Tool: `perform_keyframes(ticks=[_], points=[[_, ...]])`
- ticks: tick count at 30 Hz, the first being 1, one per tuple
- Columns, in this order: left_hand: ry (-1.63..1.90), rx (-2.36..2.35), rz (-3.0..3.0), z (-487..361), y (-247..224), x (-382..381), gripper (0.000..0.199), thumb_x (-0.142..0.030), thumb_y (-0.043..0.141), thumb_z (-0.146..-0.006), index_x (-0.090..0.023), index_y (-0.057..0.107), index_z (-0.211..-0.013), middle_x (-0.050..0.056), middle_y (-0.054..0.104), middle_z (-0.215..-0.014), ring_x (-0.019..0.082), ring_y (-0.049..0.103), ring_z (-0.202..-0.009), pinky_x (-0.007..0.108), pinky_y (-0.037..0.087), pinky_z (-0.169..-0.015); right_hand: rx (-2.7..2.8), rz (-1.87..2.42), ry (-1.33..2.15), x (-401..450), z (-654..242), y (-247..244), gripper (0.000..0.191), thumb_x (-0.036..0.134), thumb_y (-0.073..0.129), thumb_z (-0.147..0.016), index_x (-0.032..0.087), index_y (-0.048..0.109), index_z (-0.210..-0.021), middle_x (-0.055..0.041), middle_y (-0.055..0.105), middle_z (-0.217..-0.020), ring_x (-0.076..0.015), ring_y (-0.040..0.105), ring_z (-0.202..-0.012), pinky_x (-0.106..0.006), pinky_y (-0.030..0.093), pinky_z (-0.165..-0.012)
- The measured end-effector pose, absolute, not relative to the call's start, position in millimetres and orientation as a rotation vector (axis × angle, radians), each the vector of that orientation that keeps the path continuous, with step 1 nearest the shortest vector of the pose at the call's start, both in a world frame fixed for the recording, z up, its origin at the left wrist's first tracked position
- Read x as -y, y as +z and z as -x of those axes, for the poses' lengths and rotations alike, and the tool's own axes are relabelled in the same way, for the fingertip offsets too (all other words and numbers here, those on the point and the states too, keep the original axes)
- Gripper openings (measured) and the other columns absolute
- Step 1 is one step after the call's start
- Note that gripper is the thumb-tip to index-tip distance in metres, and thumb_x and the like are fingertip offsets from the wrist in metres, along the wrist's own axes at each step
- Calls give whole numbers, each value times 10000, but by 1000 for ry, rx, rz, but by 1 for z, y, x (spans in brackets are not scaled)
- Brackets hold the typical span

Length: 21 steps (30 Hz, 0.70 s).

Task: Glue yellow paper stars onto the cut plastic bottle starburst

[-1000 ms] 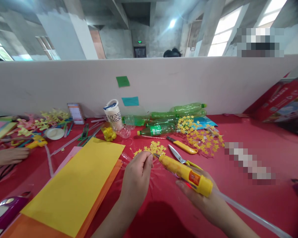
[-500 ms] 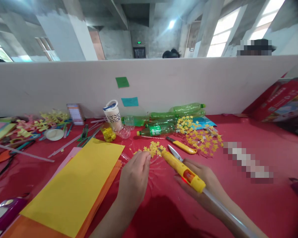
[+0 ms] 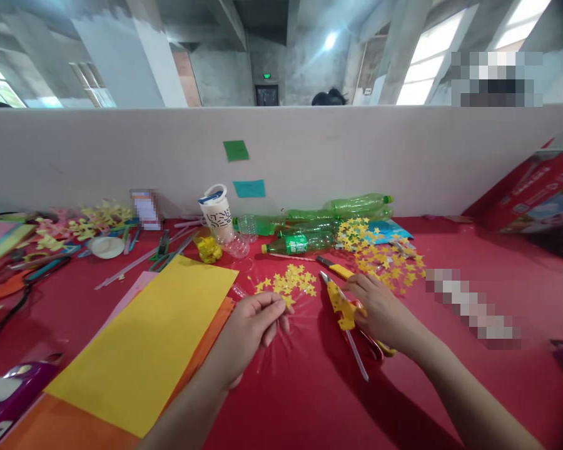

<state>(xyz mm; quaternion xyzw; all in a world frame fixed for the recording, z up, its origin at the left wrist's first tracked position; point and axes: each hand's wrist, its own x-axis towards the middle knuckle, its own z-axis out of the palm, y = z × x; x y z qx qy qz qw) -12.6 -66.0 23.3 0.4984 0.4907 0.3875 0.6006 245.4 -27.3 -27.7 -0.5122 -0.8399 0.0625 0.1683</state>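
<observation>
My left hand point(image 3: 251, 325) is closed in a pinch, with a yellow star point(image 3: 288, 301) at its fingertips. Just beyond it, more small yellow stars point(image 3: 293, 278) lie in a loose pile on the red table. On the right, the curled fingers of my right hand point(image 3: 373, 306) are round the yellow glue gun point(image 3: 341, 305), whose nozzle points away from me. A clear glue stick point(image 3: 356, 356) sticks out of its rear. Red-handled scissors point(image 3: 378, 351) lie beside and partly under the gun. Behind my right hand is a yellow cutter point(image 3: 341, 270), partly covered.
Yellow paper point(image 3: 145, 344) covers orange and pink sheets on the left. Green bottles point(image 3: 304, 240), a white cup point(image 3: 217, 215) and strings of yellow stars point(image 3: 389, 259) stand or lie near the grey partition point(image 3: 309, 156). A purple device point(image 3: 19, 400) is at the lower left.
The glue gun has turned and come down beside the scissors, with my right hand now over it. My left hand has turned, and a star now shows at its fingertips.
</observation>
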Motion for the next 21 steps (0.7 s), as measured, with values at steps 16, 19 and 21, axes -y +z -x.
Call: perform_keyframes(ticks=[16,19,21], points=[[755,-971,-908,14,12,74,222,-285,500,-847,-148,527,-674,-26,551,-590,21,304,-391,195,137,-389,2274,794,236,58,-167,8,108,176,488,-925,171,596,-920,-59,659,-818,-160,597,-737,-277,458,-659],[769,-1048,-1000,21,14,78,240,-329,491,-865,-156,551,-709,-27,558,-606,31,300,-408,186,192,-405,2291,793,230,57,-167,9,100,168,488,-924,173,587,-910,-52,657,-797,-155,591,-711,-266,444,-642],[902,-1215,-1181,29,14,80,203,-344,507,-868,-178,586,-783,-20,574,-667,55,388,-476,191,311,-469,2268,835,246,54,-170,10,90,164,492,-920,184,578,-906,-38,653,-794,-145,586,-698,-252,433,-635]])
